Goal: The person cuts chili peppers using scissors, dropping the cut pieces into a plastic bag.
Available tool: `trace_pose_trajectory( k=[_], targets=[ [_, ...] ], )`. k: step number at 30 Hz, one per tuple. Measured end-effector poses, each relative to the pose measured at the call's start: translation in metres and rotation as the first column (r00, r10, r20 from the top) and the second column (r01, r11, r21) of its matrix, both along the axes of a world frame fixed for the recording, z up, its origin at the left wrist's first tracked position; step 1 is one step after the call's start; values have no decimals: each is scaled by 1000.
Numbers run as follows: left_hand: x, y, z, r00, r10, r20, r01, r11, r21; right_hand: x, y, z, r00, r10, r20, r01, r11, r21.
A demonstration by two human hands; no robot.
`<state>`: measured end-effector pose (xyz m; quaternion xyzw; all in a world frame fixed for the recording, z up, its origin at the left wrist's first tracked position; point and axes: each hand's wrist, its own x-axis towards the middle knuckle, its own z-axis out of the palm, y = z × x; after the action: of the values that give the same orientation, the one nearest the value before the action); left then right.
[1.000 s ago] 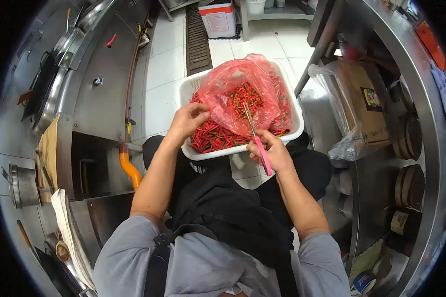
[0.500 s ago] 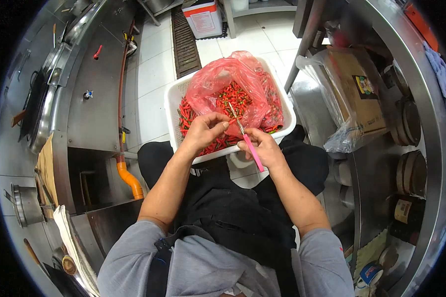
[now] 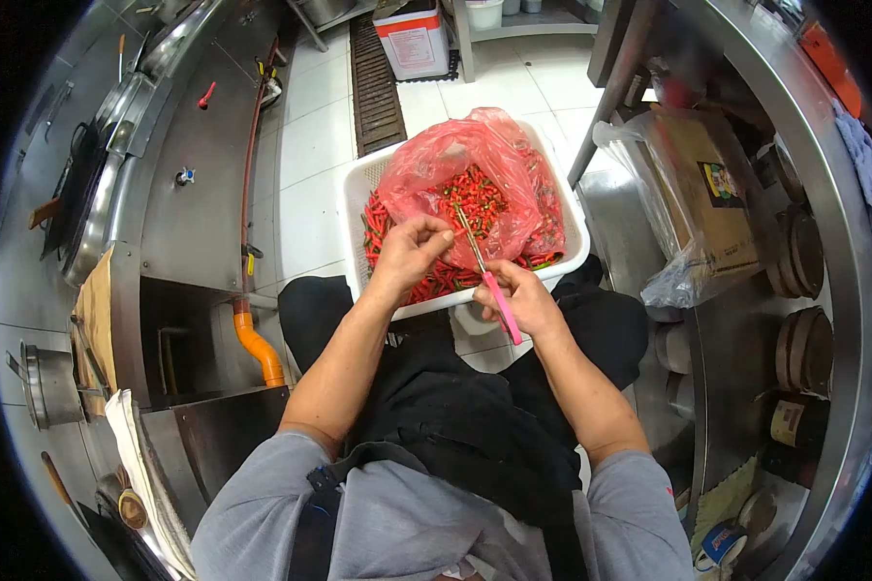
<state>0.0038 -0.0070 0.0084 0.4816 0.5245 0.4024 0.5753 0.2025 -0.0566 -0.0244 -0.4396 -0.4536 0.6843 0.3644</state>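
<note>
My right hand (image 3: 518,298) is wrapped round a pair of scissors (image 3: 495,292) with pink handles, its metal blades pointing up and away over the chilies. My left hand (image 3: 412,254) is closed in a pinch just left of the blades; whatever is between thumb and fingers is too small to make out. Beneath both hands is a white plastic basket (image 3: 357,194) of small red chilies (image 3: 375,225), some with green on them. A pink plastic bag (image 3: 412,169) lies open inside it, with cut-looking red and green chili pieces (image 3: 475,189) in its hollow.
The basket rests by my knees, above a white tiled floor (image 3: 315,136) with a drain grate (image 3: 374,87). To the right, a steel shelf holds a plastic-wrapped cardboard box (image 3: 698,194). At left stand steel counters and an orange pipe (image 3: 257,347). A white-and-red container (image 3: 417,44) stands ahead.
The view has shifted slightly, so everything sits a little lower and to the right. A red chili that showed by the left fingertips is no longer distinct. The scissors stay in the right hand.
</note>
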Motion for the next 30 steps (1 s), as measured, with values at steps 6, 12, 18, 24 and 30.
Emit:
trace_pose_trajectory(
  k=[6,12,18,24,30],
  targets=[
    [9,-7,-11,997,-70,18,70,997,11,3,5,-2,999,-29,-19,28,999,-36],
    [5,3,-17,994,4,-109,-6,1000,-20,5,7,2,1000,-7,18,9,994,-107],
    [3,8,-11,995,90,-51,-90,996,-7,2,4,-1,999,-17,33,19,998,-59],
    [11,0,-12,1000,-28,-2,28,999,35,0,4,-5,1000,-20,16,20,999,-43],
    [14,8,-29,998,-44,-53,47,998,51,5,9,-4,999,19,27,-17,998,-58]
  ],
)
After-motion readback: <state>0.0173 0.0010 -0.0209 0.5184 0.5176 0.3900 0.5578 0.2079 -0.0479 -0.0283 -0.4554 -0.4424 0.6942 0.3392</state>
